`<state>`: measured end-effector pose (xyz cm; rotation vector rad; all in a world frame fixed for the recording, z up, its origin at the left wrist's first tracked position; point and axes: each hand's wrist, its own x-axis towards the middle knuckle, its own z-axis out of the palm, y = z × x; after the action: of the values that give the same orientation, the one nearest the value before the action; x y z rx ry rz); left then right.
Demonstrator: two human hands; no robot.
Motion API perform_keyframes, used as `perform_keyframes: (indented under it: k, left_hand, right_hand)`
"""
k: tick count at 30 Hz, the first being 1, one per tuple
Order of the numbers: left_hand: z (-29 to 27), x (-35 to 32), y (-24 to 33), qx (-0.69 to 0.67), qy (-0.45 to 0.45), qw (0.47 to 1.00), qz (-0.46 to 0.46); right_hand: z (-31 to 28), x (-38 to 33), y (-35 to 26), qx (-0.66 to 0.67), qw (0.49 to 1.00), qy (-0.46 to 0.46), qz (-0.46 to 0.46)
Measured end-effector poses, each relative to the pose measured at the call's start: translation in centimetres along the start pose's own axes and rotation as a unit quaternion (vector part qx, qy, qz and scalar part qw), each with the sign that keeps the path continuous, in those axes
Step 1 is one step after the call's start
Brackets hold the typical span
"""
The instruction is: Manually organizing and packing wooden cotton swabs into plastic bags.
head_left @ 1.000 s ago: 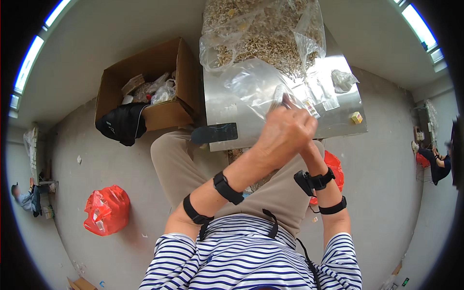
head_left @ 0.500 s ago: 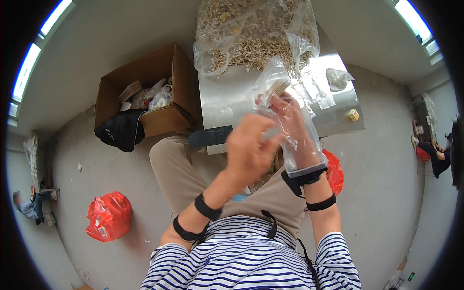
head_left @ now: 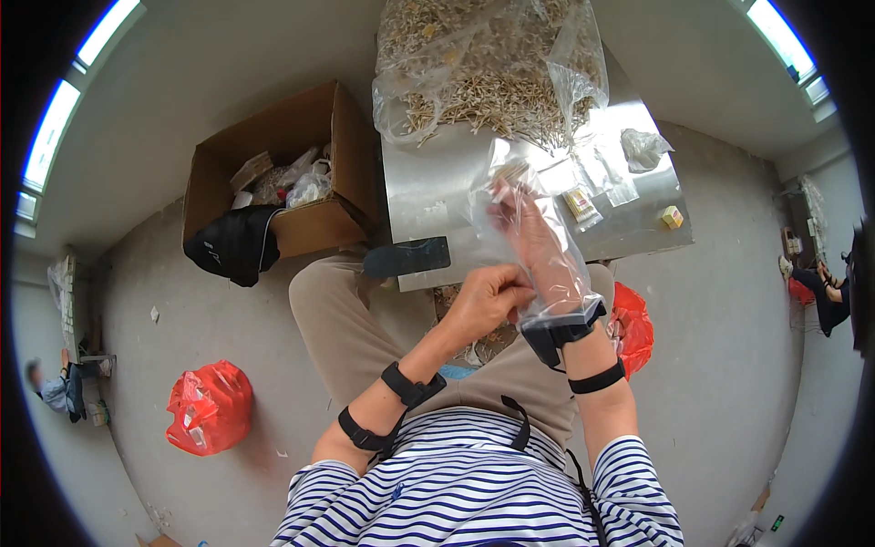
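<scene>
My right hand (head_left: 529,228) is inside a long clear plastic bag (head_left: 570,264), whose open edge lies around my wrist. Through the plastic its fingers look bent, and a beige bundle of thin sticks (head_left: 516,173) shows by their tips at the bag's far end. Glare and folds hide whether the fingers grip it. My left hand (head_left: 488,296) is closed in a pinch on the bag's edge near my right wrist. Beyond my hands, a large heap of thin pale sticks (head_left: 501,114), perhaps cotton swabs, spills from a clear plastic sheet onto the metal table (head_left: 424,187).
Right on the table are a small yellow-and-white packet (head_left: 581,206), crumpled clear plastic (head_left: 643,149) and a small box (head_left: 672,217). A dark strip (head_left: 407,258) lies at the near edge. Left stand a cardboard box (head_left: 351,169) and a red bag (head_left: 209,407); another red bag (head_left: 631,324) is beside my knee.
My left hand has come down and closed on the bag's edge. My right hand and the bag have drawn slightly toward me and left, uncovering the small packet on the table.
</scene>
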<state>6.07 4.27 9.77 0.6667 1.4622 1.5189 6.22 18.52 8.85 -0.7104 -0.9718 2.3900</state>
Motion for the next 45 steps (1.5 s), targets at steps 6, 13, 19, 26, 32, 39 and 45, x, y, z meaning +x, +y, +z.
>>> perform_keyframes:
  k: [6,13,19,26,32,39,45]
  left_hand:
    - [1.3,-0.7,-0.6,0.0,-0.021,1.0,0.004]
    - [-0.6,-0.8,-1.9,0.009,-0.078,0.997,-0.021]
    - [-8.2,2.1,-3.1,0.365,0.146,0.919,0.015]
    - [-11.0,10.2,-6.9,0.284,0.226,0.919,0.154]
    - [-10.5,10.7,-9.6,0.24,0.223,0.943,0.064]
    - [-11.7,9.6,-9.9,0.377,0.336,0.852,0.141]
    - [-8.1,5.4,-3.8,0.164,0.241,0.956,0.028]
  right_hand:
    - [-0.4,0.0,-1.4,-0.259,0.962,-0.031,0.078]
    - [-1.7,1.0,-0.8,-0.516,0.848,-0.069,0.102]
    - [-4.0,3.5,1.5,-0.648,0.753,-0.067,0.095]
    - [-5.0,5.4,3.5,-0.719,0.684,-0.095,0.072]
    - [-7.6,4.9,4.7,-0.647,0.758,-0.079,-0.017]
    - [-4.2,4.0,4.8,-0.749,0.654,-0.094,-0.059]
    - [-8.0,4.8,6.7,-0.481,0.874,-0.063,0.001]
